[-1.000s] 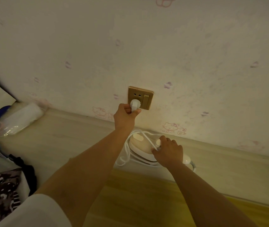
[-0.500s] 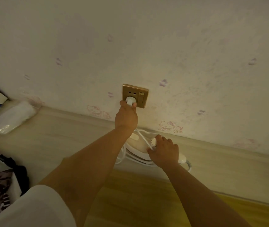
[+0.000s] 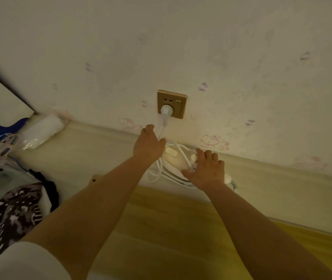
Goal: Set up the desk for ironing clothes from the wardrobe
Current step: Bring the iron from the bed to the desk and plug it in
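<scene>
The white plug (image 3: 166, 111) was seated in the gold wall socket (image 3: 171, 104), its cord (image 3: 162, 131) hanging straight down from it. Half a second before, the plug had been pinched between the fingers of the left hand (image 3: 148, 145) and pressed home; that grip had since been let go, and the hand had been drawn back to a place just below the socket, beside the hanging cord. Its fingers were seen from behind and appeared loosely relaxed; whether the cord was brushed by them could not be told. The small cream iron (image 3: 178, 161) was left lying on the desk (image 3: 92, 158) below the socket and slightly to its right, close against the wall, with loops of its own cord lying round and over it. The right hand (image 3: 206, 169) was laid on the iron's right end, fingers curled over its top near the round dial (image 3: 193, 157) (a firm hold, by the look of it, though the underside was hidden). A heap of clothes (image 3: 9, 211) lay on the desk well to the left of the socket. With the plug in, the power step was judged done; the socket's rocker switch (image 3: 178, 103) might yet need pressing, and the tangled cord freeing, before the iron could be used.
</scene>
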